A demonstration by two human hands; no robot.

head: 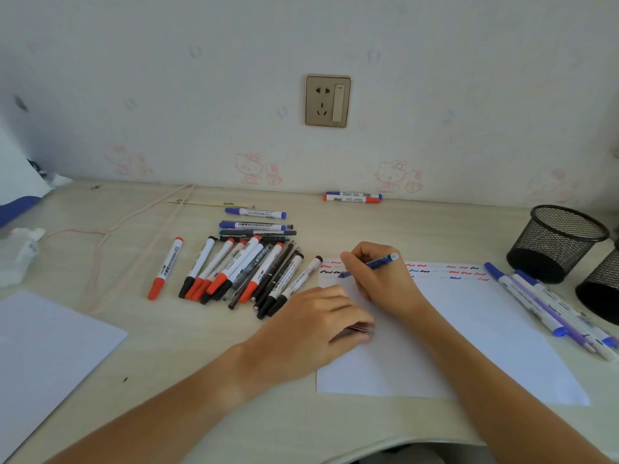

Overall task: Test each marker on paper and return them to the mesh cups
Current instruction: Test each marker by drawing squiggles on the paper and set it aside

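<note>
At the far left a blank sheet point(43, 343) lay on the desk point(201, 380), with crumpled tissue point(20, 252) and a pink cord point(110, 229) behind it. Next came a lone red-capped marker point(165, 268), then a loose pile of markers point(248, 269) with red and black caps, fanned side by side, and a few blue-capped markers point(255, 213) lying crosswise just behind the pile. The left hand point(321, 326) rested on the near left corner of the test paper point(469, 336), fingers curled around a small dark object point(360, 329), too hidden to identify. Just beyond it the right hand point(375, 279) pinched a blue pen point(375, 263) between thumb and fingers, its tip touching the paper's top left area among short red, black and blue squiggles point(422, 267) that ran along the top edge. Two more markers point(351, 197) lay against the wall, below a wall socket point(328, 101). To the right of the paper a bundle of blue- and purple-capped markers point(542, 303) lay on the desk, just beside two black mesh cups point(556, 242) lying tipped on their sides at the right edge, their openings facing the camera.
</note>
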